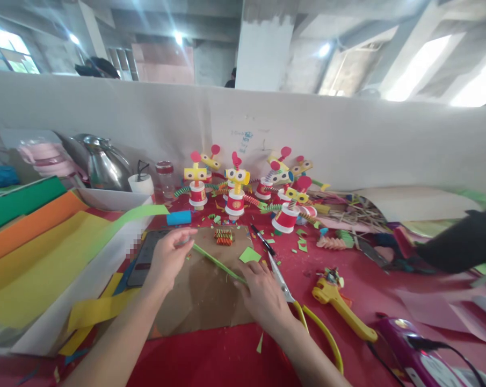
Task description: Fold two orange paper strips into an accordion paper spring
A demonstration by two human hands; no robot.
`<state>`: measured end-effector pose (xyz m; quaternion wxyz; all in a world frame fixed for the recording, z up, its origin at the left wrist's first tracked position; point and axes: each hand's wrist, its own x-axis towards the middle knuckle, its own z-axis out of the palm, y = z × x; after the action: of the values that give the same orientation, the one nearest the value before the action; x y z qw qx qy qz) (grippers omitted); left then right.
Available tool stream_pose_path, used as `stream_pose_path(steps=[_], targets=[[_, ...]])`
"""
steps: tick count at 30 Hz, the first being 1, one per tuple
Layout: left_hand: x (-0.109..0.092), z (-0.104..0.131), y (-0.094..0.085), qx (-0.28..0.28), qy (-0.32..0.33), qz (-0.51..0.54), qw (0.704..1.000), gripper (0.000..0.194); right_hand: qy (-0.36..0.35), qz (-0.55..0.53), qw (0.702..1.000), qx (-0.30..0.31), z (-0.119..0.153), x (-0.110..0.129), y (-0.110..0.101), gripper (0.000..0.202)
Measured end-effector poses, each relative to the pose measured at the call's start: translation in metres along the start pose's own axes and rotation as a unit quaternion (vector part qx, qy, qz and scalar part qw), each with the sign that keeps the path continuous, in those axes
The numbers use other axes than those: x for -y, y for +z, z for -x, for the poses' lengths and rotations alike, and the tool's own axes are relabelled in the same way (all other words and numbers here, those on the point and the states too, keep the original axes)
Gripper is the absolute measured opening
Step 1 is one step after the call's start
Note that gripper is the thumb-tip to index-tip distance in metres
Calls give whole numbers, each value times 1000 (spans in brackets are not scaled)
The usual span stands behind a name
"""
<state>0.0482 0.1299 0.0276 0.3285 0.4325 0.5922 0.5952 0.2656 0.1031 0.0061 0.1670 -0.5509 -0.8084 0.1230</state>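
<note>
A narrow green paper strip [216,262] runs slantwise above a brown cardboard sheet [194,301]. My left hand [172,253] pinches its upper left end between thumb and fingers. At the lower right end, my right hand [261,290] has its fingers on the strip, thumb beneath. Just beyond the right fingers lies a green paper piece [249,255]. Folded orange and green paper springs [224,237] rest at the cardboard's far side. Scissors with yellow handles [283,279] lie right of my right hand, below a black pen [262,239].
Paper-cup figures [235,201] stand at the back. A yellow glue gun [343,309] and a purple power strip [415,352] lie right. Left are a white box [41,322] of coloured paper, a phone [146,258], a blue roll [179,217] and a steel jug [106,164].
</note>
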Motion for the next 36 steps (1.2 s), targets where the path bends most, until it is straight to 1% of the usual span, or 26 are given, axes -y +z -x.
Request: stream_pose_path(steps=[1, 2, 3, 4, 5, 7, 9, 11, 13, 15, 17, 20, 23, 26, 28, 31, 34, 36], targets=[[-3, -8, 4, 32, -9, -60, 998, 16, -1, -1, 1000, 1, 1, 0, 0, 39], [-4, -18, 9, 65, 9, -121, 990, 12, -1, 0, 1000, 2, 1, 0, 0, 38], [-4, -30, 16, 94, 38, -188, 977, 10, -2, 1, 1000, 1, 2, 0, 0, 37], [-2, -43, 23, 112, 62, -251, 959, 11, -4, 2, 1000, 0, 2, -1, 0, 35], [2, -56, 32, 114, 81, -307, 942, 14, -5, 3, 1000, 0, 3, -1, 0, 34], [14, -81, 49, 134, 108, -401, 900, 26, -5, 4, 1000, 3, 3, -3, 0, 31], [26, -101, 65, 149, 117, -417, 889, 33, -2, 5, 1000, 8, 1, -4, 0, 28], [36, -114, 78, 159, 129, -426, 881, 37, 1, 6, 1000, 13, -1, -6, 1, 25], [42, -122, 86, 165, 137, -434, 875, 36, 0, 3, 1000, 13, -3, -8, 2, 23], [45, -128, 89, 168, 140, -438, 872, 29, -1, 0, 1000, 10, -4, -9, 3, 21], [45, -131, 86, 167, 143, -433, 874, 24, -1, 0, 1000, 8, -4, -9, 3, 20], [45, -129, 74, 159, 143, -411, 886, 23, -6, 8, 1000, 7, -4, -9, 3, 18], [46, -117, 57, 160, 143, -372, 903, 23, -13, 14, 1000, 0, -3, -9, 2, 20], [48, -99, 39, 178, 142, -320, 920, 21, -18, 19, 1000, -3, -3, -9, 2, 21], [50, -88, 28, 197, 142, -324, 914, 22, -19, 22, 1000, -4, -3, -8, 2, 21], [49, -80, 17, 210, 144, -369, 894, 28, -19, 23, 1000, -3, -2, -8, 1, 22], [40, -76, 11, 204, 152, -400, 880, 39, -16, 26, 1000, -1, -2, -9, 1, 23], [30, -74, 10, 219, 170, -417, 865, 45, -16, 30, 999, 0, -2, -10, 1, 23]])
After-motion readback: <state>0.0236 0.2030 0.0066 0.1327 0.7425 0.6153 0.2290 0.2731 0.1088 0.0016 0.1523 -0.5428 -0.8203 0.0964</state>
